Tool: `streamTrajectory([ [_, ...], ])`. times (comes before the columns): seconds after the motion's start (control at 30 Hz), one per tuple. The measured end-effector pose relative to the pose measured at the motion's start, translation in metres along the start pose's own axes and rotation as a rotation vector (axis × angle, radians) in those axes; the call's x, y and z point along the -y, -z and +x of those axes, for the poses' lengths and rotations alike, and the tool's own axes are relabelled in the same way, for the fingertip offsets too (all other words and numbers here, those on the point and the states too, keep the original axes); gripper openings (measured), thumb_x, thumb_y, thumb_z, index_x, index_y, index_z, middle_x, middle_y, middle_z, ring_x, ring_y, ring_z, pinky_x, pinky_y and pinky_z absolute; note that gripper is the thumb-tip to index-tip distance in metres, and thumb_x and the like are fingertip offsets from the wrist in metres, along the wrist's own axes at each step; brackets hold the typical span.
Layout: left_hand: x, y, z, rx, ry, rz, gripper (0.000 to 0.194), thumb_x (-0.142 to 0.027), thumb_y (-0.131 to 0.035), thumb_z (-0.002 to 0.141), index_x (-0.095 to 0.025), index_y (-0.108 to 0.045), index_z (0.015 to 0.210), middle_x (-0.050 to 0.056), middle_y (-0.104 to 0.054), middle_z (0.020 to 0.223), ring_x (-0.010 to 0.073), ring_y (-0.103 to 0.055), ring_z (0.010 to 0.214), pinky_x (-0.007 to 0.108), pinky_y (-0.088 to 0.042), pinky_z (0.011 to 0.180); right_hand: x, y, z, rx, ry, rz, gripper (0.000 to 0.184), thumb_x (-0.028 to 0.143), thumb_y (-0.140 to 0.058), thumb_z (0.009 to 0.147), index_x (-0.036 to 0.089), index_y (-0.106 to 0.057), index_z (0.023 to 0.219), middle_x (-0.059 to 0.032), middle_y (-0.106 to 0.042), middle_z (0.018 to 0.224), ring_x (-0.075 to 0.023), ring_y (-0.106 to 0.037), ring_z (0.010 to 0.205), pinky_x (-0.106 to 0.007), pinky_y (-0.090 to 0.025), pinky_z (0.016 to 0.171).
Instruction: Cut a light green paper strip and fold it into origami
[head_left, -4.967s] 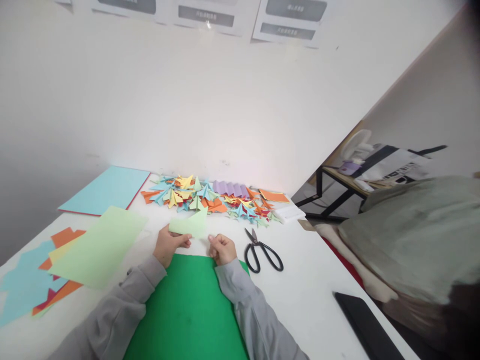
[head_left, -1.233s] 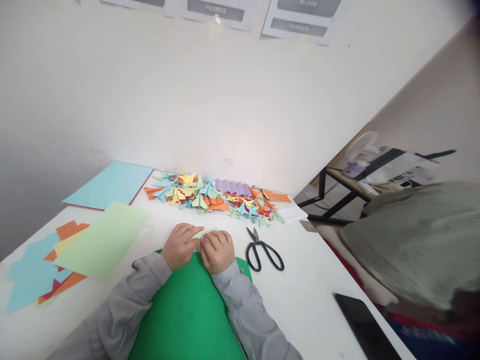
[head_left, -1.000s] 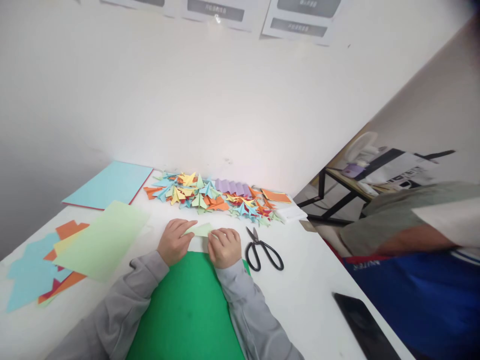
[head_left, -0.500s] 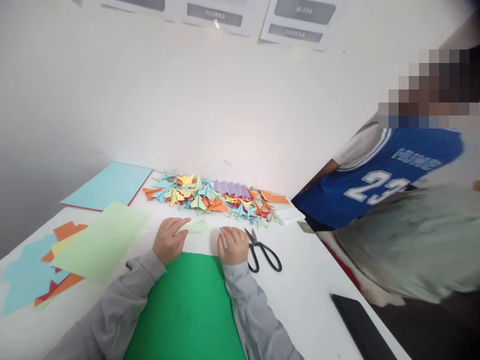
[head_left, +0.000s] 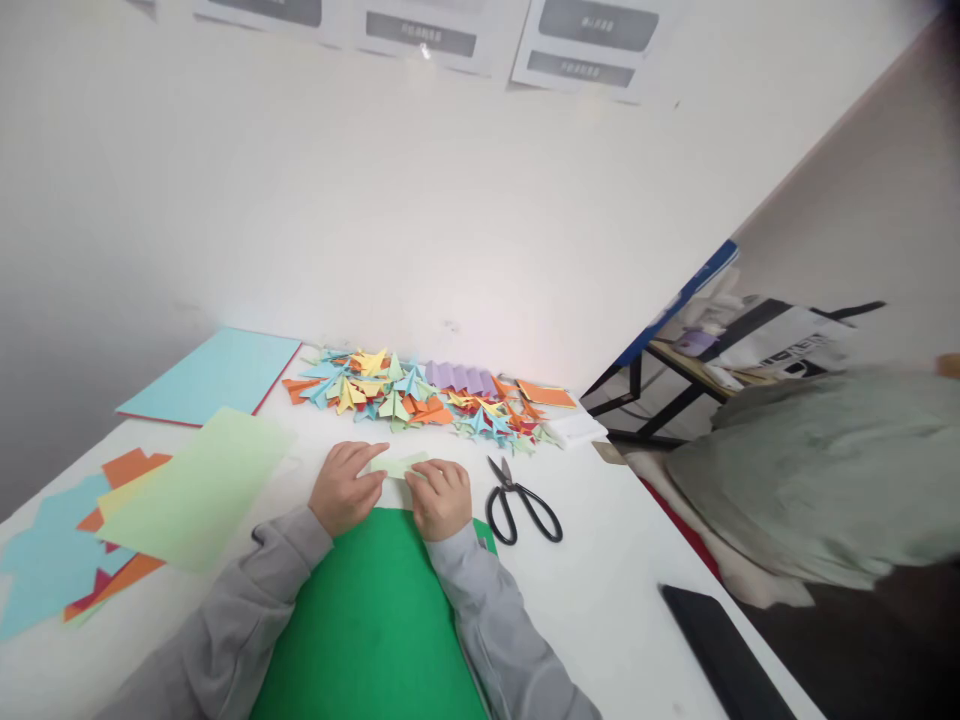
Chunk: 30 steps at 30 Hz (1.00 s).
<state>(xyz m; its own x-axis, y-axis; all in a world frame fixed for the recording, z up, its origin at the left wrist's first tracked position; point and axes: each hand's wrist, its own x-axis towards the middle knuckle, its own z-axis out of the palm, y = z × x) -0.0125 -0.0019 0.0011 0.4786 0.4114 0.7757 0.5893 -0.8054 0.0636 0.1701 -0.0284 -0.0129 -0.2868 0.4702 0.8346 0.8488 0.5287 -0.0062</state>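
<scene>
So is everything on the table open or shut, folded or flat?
Scissors: a little open.
Small green paper: folded, held between left hand and right hand.
Purple paper: folded in zigzags.
Paper planes: folded, heaped together.
Big pale green sheet: flat.
Blue sheet: flat.
Phone: lying down, dark.

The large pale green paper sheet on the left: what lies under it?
Light blue paper, orange paper, yellow paper and dark red paper stick out left of the pale green sheet; their covered parts, and anything wholly hidden, cannot be seen.
</scene>
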Motion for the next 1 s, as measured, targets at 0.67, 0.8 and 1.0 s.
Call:
streamTrajectory([
  [0.67, -0.006, -0.004, 0.005, -0.069, 0.604, -0.628, 0.021, -0.029, -0.047, 0.078, -0.015, -0.062, 0.072, 0.009, -0.065, 0.085, 0.0197, -0.058, 0.082, 0.037, -0.046, 0.076, -0.003, 0.014, 0.004, -0.2, -0.042, 0.041, 0.026, 0.004, -0.055, 0.07, 0.021, -0.06, 0.089, -0.0069, -0.064, 0.086, -0.0195, -0.051, 0.082, -0.035, -0.04, 0.071],
  [0.8, -0.017, -0.004, 0.009, 0.145, 0.97, -1.209, 0.028, -0.035, -0.049, 0.077, -0.011, -0.059, 0.068, 0.004, -0.062, 0.059, 0.0172, -0.06, 0.06, 0.035, -0.05, 0.064, 0.006, 0.016, 0.007, -0.149, 0.045, 0.073, 0.027, 0.004, -0.053, 0.071, 0.022, -0.06, 0.091, -0.0066, -0.062, 0.091, -0.0191, -0.051, 0.086, -0.035, -0.04, 0.072],
  [1.0, -0.016, -0.002, 0.011, 0.032, 1.092, -1.214, 0.022, -0.031, -0.062, 0.065, -0.009, -0.062, 0.07, 0.003, -0.063, 0.058, 0.0141, -0.058, 0.055, 0.028, -0.049, 0.06, 0.004, 0.012, 0.002, -0.092, -0.184, 0.182, 0.04, 0.014, -0.055, 0.072, 0.02, -0.049, 0.111, -0.0132, -0.05, 0.109, -0.0255, -0.045, 0.102, -0.043, -0.04, 0.082],
])
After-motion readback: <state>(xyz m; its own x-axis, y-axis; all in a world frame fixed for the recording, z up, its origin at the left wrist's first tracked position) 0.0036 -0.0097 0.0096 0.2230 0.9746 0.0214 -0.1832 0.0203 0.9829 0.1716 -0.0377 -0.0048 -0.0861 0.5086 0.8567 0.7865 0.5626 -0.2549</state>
